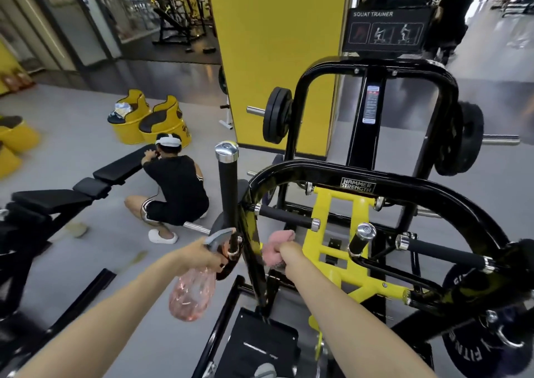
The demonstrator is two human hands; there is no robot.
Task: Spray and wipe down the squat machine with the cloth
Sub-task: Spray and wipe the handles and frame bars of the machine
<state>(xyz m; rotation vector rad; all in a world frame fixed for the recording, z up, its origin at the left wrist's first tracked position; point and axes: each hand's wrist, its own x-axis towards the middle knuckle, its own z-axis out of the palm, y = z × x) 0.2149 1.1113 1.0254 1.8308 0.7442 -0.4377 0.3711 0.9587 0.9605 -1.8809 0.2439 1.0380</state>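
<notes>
The person stands at the near left corner of the black and yellow steel squat machine (pixel 404 187), both bare arms reaching out toward it. The left hand (pixel 208 255) is curled round the neck of a clear pink plastic spray bottle (pixel 192 294), whose grey trigger head points at the foot of the black upright grip with the chrome cap (pixel 226 175). The bottle's body hangs down and back toward the person. The right hand (pixel 284 255) is closed in a fist round a bunched pink cloth (pixel 278 240), held just beside the slanted black post at the frame's left edge; I cannot tell whether cloth and post touch. A black placard reading SQUAT TRAINER (pixel 384 28) tops the far end of the machine, with black weight plates (pixel 277 114) loaded on its left side. On the grey floor to the left, another person in black (pixel 176 187) crouches at a black padded bench (pixel 121 166), in front of 2 yellow barrel seats (pixel 130 117) and a yellow pillar (pixel 277 45).
</notes>
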